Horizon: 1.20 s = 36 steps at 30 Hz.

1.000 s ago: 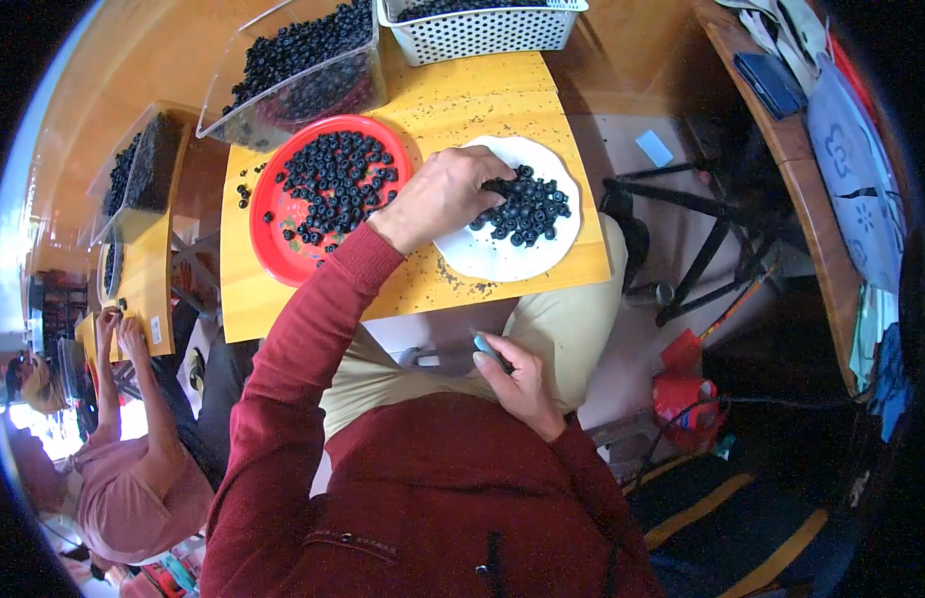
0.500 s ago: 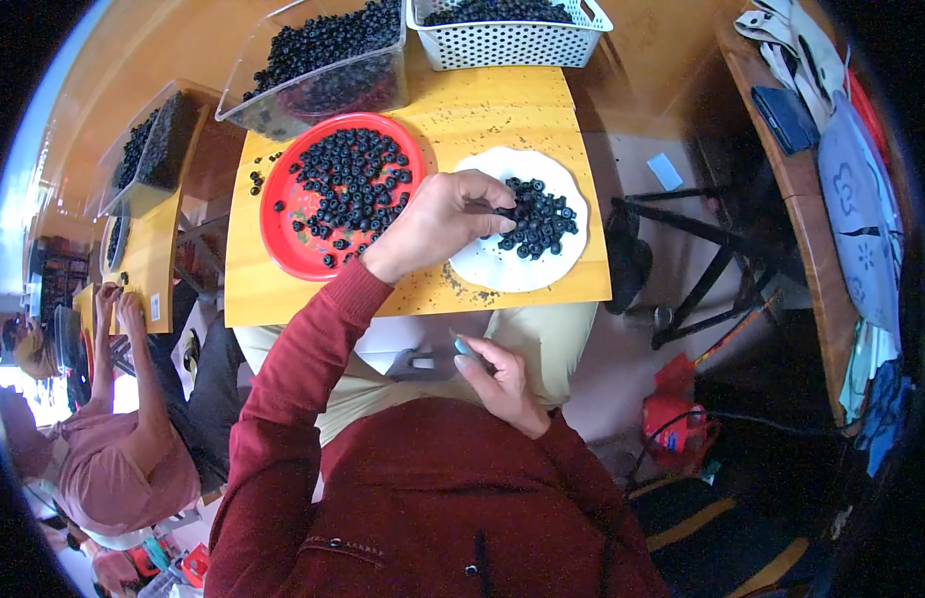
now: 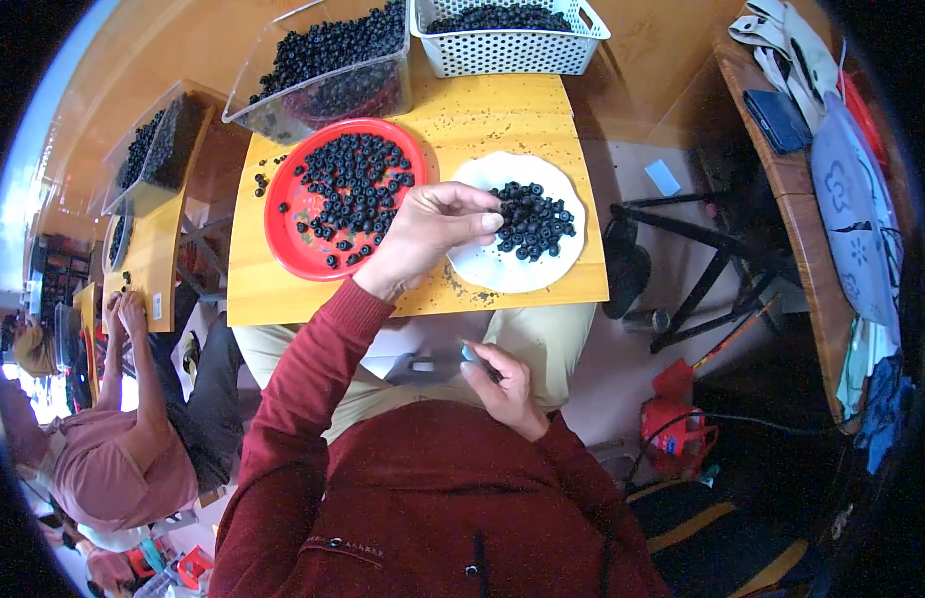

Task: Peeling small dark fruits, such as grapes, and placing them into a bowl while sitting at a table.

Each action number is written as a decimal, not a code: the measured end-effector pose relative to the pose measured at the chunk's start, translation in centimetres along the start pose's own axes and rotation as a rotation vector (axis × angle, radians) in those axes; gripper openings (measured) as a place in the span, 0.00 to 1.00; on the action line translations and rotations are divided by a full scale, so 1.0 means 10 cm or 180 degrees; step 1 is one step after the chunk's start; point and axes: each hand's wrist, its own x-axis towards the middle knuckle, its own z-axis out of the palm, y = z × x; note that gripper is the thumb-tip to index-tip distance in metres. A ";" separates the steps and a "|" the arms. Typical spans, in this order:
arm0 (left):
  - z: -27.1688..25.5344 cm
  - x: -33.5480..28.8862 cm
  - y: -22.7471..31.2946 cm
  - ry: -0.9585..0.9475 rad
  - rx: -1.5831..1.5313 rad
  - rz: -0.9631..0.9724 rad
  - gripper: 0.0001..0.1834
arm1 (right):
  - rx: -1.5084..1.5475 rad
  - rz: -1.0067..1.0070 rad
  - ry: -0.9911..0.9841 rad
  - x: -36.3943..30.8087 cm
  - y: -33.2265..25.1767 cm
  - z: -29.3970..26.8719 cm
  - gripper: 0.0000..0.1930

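Note:
In front of me a white scalloped plate [image 3: 479,261] bears a heap of blueberries [image 3: 530,221]. My left hand [image 3: 435,231] is over its left rim, thumb and forefinger pinched together beside the heap. What lies between those fingertips, if anything, I cannot make out. My right hand [image 3: 504,391] is lower down, above my lap, with its fingers curled together. Something small and teal shows at its fingertips, and a dark bit between the fingers. To the left, a red plate [image 3: 274,234] holds many loose blueberries [image 3: 353,184], partly behind my left wrist.
A clear bin [image 3: 273,120] and a white perforated basket [image 3: 512,55], both full of blueberries, stand at the back of the yellow table [image 3: 323,304]. Loose berries and brown crumbs lie on it. Another person [image 3: 124,448] works at a table on the left. A wooden bench [image 3: 796,229] runs along the right.
My left hand has drawn back slightly to the left from the berries on the white plate. The right hand has barely moved; its fingertips are a little closer together.

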 end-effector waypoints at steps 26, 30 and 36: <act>0.33 -0.47 -0.37 -0.0725 -0.1743 0.0157 0.09 | -0.0083 -0.0629 0.1243 0.60 -0.97 -0.24 0.13; 0.25 -0.50 -0.36 -0.0906 -0.1817 0.0156 0.06 | 0.0221 -0.0537 0.1286 0.60 -0.97 -0.19 0.11; 0.20 -0.55 -0.31 -0.0978 -0.1492 0.0200 0.07 | 0.0381 -0.0503 0.1141 0.53 -1.01 -0.17 0.09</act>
